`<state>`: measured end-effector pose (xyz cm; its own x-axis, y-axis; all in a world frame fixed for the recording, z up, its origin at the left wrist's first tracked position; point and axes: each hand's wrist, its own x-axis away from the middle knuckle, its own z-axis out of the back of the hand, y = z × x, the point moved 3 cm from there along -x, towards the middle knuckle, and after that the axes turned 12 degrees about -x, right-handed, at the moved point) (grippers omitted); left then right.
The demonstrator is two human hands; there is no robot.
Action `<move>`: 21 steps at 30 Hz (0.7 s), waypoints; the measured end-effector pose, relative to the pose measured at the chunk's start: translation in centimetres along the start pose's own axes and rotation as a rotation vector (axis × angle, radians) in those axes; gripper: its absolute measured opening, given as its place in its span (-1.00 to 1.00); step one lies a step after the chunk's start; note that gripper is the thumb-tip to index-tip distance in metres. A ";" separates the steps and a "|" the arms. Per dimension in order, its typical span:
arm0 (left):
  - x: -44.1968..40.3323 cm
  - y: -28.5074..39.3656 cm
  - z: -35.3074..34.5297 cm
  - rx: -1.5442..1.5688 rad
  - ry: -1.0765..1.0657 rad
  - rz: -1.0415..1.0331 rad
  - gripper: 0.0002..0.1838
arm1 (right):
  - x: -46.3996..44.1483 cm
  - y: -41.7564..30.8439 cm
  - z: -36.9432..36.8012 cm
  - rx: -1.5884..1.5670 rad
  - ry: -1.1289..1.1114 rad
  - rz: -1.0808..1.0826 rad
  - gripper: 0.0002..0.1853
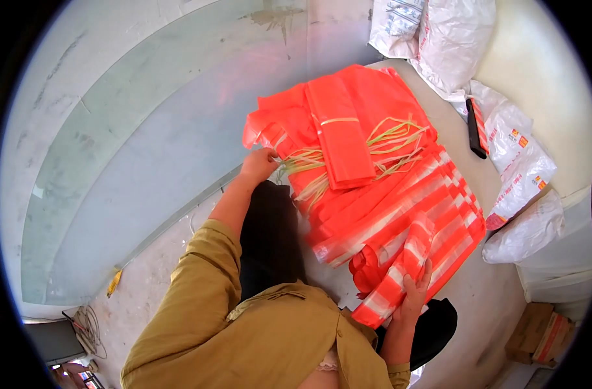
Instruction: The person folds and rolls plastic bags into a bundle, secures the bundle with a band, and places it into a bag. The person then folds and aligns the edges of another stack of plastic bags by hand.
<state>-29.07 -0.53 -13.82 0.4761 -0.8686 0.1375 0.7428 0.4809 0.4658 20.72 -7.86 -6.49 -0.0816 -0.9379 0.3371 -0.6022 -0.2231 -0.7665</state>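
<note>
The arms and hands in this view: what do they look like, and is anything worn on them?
They are a person's, with no robot parts or cables visible. The left sleeve is loose, wrinkled, plain mustard-brown cloth, ending near the elbow; the right sleeve matches. The left hand and right hand are ungloved.

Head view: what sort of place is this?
Probably a packing or sorting workspace, judging by the pile of red plastic, the bulging white sacks and the cardboard boxes.

red plastic (348,152) on pale surface (455,129)
</note>
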 end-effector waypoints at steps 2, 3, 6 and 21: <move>0.3 0.4 0.1 -0.022 -0.016 -0.034 -0.71 | -0.1 0.1 0.0 -0.003 -0.009 0.002 -0.12; 0.2 0.2 0.0 -0.014 -0.006 -0.038 -0.72 | -0.3 0.3 0.2 -0.002 -0.027 0.012 -0.12; 0.0 -0.3 -0.3 -0.025 0.024 -0.026 -0.76 | -0.6 0.6 0.7 0.007 -0.045 0.009 -0.11; 7.0 6.0 6.3 0.541 0.337 -0.068 -0.77 | -0.3 -1.0 1.5 -0.098 -0.107 0.058 0.01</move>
<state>-24.28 -4.50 -4.52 0.6234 -0.7676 -0.1491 0.4756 0.2209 0.8515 22.50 -7.72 -6.69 -0.0367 -0.9726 0.2296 -0.6738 -0.1456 -0.7244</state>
